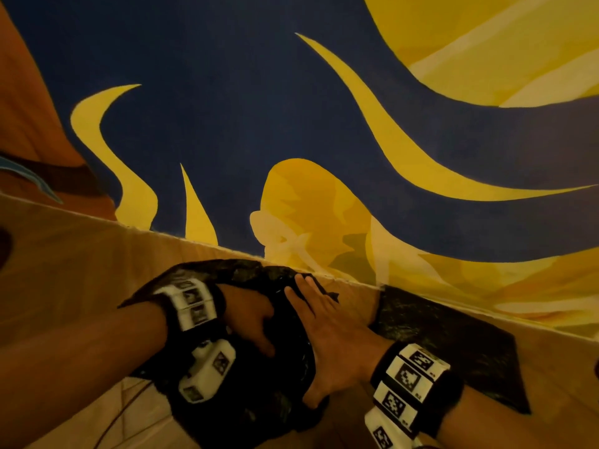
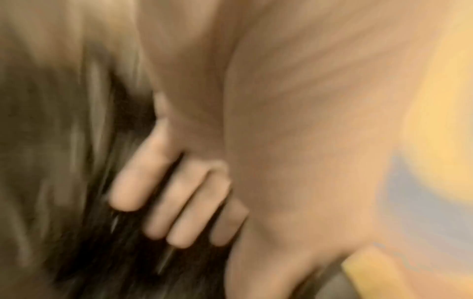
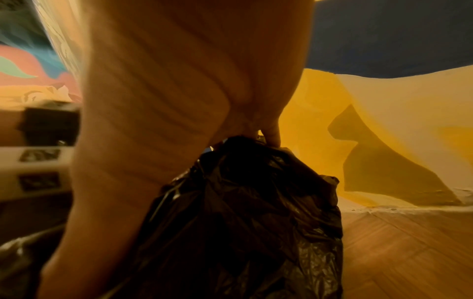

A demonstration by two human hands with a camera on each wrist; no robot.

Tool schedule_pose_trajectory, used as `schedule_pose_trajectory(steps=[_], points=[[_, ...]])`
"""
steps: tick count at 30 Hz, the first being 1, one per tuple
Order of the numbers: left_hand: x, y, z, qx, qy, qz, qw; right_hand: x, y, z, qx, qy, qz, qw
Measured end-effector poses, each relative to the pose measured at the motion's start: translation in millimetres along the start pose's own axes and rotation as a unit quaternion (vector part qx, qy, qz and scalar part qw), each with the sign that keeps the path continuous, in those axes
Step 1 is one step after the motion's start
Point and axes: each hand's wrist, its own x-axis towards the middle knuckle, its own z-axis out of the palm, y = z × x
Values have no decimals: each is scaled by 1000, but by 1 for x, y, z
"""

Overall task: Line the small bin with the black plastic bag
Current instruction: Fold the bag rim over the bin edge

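The crinkled black plastic bag (image 1: pixel 252 400) bulges between my two hands, low on the floor against the wall. Whatever it covers is hidden, so I cannot make out the small bin itself. My left hand (image 1: pixel 256 328) has its fingers (image 2: pixel 179 202) curled into the plastic at the near left of the bundle. My right hand (image 1: pixel 324 325) lies flat with straight fingers across the bag's far side, its fingertips (image 3: pixel 272 135) reaching the top edge of the bag (image 3: pixel 243 212) by the wall.
A wall (image 1: pixel 259 108) painted dark blue with yellow shapes rises right behind the bag. The wooden floor (image 1: pixel 81 254) runs along its base. More dark crinkled plastic (image 1: pixel 447 345) lies flat to the right. A thin cable (image 1: pixel 120 413) trails at the lower left.
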Motion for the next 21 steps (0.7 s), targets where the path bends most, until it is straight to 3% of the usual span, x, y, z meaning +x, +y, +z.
schedule_pose_trajectory(steps=[4, 6, 10, 11, 13, 15, 18, 21], points=[[-53, -46, -10, -36, 237, 19, 971, 2, -1, 2, -2, 12, -6, 1000], [-68, -63, 0, -65, 301, 62, 949, 3, 0, 3, 6, 16, -3, 1000], [-53, -89, 34, -255, 288, 27, 923, 3, 2, 9, 51, 21, 22, 998], [-42, -95, 46, -361, 293, -12, 885, 2, 2, 11, 62, 23, 27, 997], [-26, -103, 65, -543, 307, -66, 779, -2, 2, 14, 80, 28, 33, 996], [-15, -109, 79, -619, 303, -73, 720, -5, 1, 16, 92, 35, 37, 994], [-7, -119, 91, -641, 301, -69, 703, -5, 2, 19, 129, 46, 34, 990], [-12, -121, 92, -607, 302, -112, 726, -6, 4, 24, 194, 55, 38, 979]])
